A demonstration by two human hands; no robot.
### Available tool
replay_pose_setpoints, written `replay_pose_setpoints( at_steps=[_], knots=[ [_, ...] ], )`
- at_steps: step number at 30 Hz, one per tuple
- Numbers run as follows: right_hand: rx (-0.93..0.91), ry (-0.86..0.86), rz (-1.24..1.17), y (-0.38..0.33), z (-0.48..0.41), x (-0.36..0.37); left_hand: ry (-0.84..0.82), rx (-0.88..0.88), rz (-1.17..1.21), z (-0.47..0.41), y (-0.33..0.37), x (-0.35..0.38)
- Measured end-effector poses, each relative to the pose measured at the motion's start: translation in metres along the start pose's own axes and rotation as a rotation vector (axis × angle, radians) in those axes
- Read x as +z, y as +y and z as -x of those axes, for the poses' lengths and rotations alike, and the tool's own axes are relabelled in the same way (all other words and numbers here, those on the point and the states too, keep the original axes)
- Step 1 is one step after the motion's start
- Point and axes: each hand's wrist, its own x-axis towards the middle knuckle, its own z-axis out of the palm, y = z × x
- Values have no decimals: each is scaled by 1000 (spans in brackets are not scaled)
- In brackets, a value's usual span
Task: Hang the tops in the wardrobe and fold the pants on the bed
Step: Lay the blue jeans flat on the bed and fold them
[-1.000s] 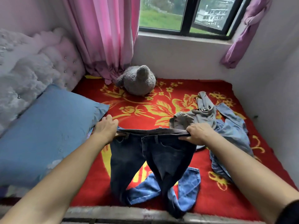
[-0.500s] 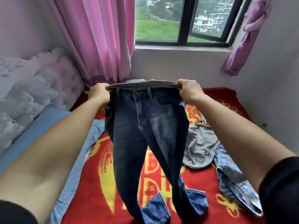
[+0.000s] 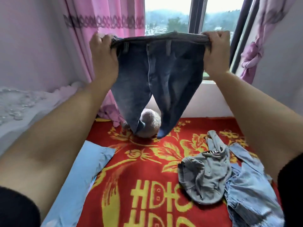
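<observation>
Dark blue jeans [image 3: 164, 76] hang in the air in front of the window, held up by the waistband. My left hand [image 3: 103, 56] grips the waistband's left end and my right hand [image 3: 214, 51] grips its right end. Both legs swing forward, their hems above the far end of the bed. A grey garment [image 3: 205, 174] lies crumpled on the red and yellow bedspread [image 3: 147, 177] at the right. Light blue jeans [image 3: 249, 185] lie partly under it.
A grey plush toy [image 3: 150, 125] sits at the far end of the bed, partly behind the jean legs. A blue pillow [image 3: 78, 182] lies at the left beside a tufted headboard [image 3: 19, 108]. Pink curtains [image 3: 91, 38] hang left of the window; a wall stands close on the right.
Both hands have lifted the dark jeans from bed level to high in front of the window. The legs have left the bedspread and swung forward. My view has tilted up.
</observation>
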Motion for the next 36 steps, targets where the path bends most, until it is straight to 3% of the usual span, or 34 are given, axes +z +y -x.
replay_pose_setpoints(
  at_steps=[3, 10, 16, 23, 36],
  knots=[
    [15, -161, 117, 19, 38, 2, -79, 73, -32, 39, -14, -1],
    [155, -648, 273, 63, 205, 34, -559, 160, -281, 225, -72, 11],
    [91, -1060, 493, 101, 390, 54, -1116, 39, -458, 425, -83, 10],
    [47, -1377, 587, 125, 573, 27, -1554, 35, -513, 597, -66, -26],
    [7, -1671, 580, 182, 803, 7, -1872, -56, -562, 813, -41, -24]
  ],
)
